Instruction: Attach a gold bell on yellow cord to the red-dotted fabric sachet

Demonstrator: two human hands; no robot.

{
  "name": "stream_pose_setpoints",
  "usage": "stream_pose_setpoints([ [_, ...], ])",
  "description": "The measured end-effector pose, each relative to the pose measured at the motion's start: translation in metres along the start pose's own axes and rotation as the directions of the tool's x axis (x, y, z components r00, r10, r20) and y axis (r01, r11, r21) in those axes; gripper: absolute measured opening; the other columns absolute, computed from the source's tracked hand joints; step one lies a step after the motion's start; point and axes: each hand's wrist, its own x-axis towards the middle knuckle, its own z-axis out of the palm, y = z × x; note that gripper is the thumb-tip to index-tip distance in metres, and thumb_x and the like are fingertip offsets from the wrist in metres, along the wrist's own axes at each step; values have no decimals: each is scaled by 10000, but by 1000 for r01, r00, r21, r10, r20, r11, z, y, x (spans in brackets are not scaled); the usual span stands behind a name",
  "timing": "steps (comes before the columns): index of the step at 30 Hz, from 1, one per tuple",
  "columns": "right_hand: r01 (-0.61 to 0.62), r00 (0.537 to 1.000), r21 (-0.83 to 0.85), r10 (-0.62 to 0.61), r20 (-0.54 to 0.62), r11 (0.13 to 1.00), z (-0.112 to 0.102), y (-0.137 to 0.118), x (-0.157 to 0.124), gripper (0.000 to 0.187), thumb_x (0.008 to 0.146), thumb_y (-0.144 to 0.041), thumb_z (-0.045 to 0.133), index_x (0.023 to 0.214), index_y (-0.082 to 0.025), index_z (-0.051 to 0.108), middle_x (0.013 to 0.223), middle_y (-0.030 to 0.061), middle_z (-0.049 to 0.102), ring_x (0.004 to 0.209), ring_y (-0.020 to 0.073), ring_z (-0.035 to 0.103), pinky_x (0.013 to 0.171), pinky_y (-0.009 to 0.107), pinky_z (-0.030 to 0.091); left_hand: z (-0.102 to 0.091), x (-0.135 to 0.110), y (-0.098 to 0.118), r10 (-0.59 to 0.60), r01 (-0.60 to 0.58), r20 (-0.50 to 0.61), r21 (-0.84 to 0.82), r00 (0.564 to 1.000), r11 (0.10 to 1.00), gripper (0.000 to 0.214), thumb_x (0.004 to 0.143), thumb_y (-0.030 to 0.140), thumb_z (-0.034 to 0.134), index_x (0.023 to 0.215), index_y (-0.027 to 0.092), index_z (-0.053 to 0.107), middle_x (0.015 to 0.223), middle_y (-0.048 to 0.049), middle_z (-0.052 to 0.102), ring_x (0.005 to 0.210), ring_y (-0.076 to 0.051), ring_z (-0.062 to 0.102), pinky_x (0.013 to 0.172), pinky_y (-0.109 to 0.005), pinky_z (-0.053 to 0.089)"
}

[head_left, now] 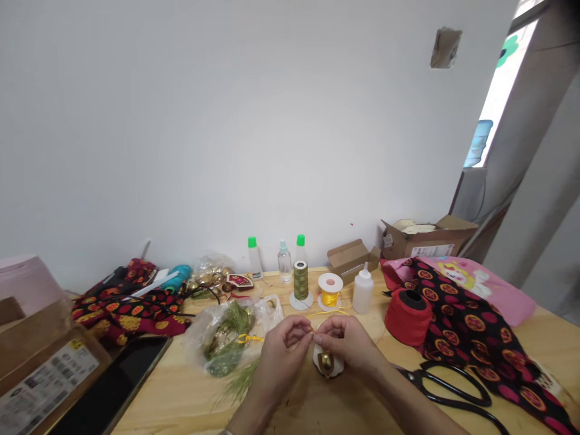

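Observation:
My left hand (286, 350) and my right hand (348, 341) meet over the front of the wooden table, thumbs and fingertips pinched together. Between the fingertips a thin orange-looking cord (312, 329) shows, mostly hidden by the fingers. Just below them, a shiny brass bell (325, 362) lies against a white scalloped-edged piece (336, 368). Behind my hands, a loop of yellow cord (328, 312) lies near a white spool of yellow cord (330, 290). Green tassel threads (240, 383) spread beside my left wrist.
Black-handled scissors (446, 386) lie to the right, by a red thread cone (408, 317) and patterned black cloth (475, 326). A plastic bag (212, 338) with green tassels sits left. Behind stand a green thread spool (300, 281) and a white squeeze bottle (363, 291).

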Motion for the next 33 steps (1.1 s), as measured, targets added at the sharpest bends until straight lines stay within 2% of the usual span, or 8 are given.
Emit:
stream_pose_setpoints([
  [5, -7, 1000, -3, 7, 9, 1000, 0, -2, 0, 380, 439, -434, 731, 589, -117, 588, 490, -23, 551, 429, 62, 452, 414, 168, 321, -3, 3, -1, -109, 108, 0, -161, 994, 981, 167, 610, 247, 642, 720, 142, 573, 706, -27, 639, 658, -140, 604, 639, -239, 476],
  [12, -3, 1000, 9, 3, 3, 1000, 0, -2, 0, 380, 454, -423, 730, 645, -114, 618, 537, -3, 589, 460, 79, 487, 434, 177, 351, -2, 4, 3, -184, 185, 33, -311, 982, 932, 190, 533, 228, 705, 648, 130, 590, 635, -4, 638, 597, -120, 596, 618, -236, 474],
  [20, -12, 999, 23, 12, 40, 1000, -2, 2, 2, 357, 511, -388, 715, 708, -98, 649, 597, 22, 620, 508, 85, 498, 460, 179, 356, -1, 3, -1, -177, 201, 108, -294, 978, 934, 176, 545, 184, 702, 674, 128, 596, 642, -9, 652, 609, -113, 603, 611, -210, 459],
  [27, 55, 998, -3, -55, -14, 999, -1, 1, 1, 305, 510, -387, 715, 626, -116, 638, 561, 8, 603, 496, 91, 493, 457, 187, 356, -1, 4, -2, -193, 221, 125, -275, 973, 936, 212, 512, 178, 721, 673, 127, 593, 637, -16, 655, 598, -119, 602, 605, -219, 460],
  [33, 60, 998, 10, -60, -11, 998, -1, 0, 0, 284, 506, -375, 719, 593, -120, 630, 555, 8, 609, 486, 93, 494, 462, 193, 354, 0, 4, -2, -216, 245, 126, -300, 968, 922, 242, 477, 156, 740, 669, 129, 595, 610, -10, 650, 581, -117, 593, 593, -220, 452],
])
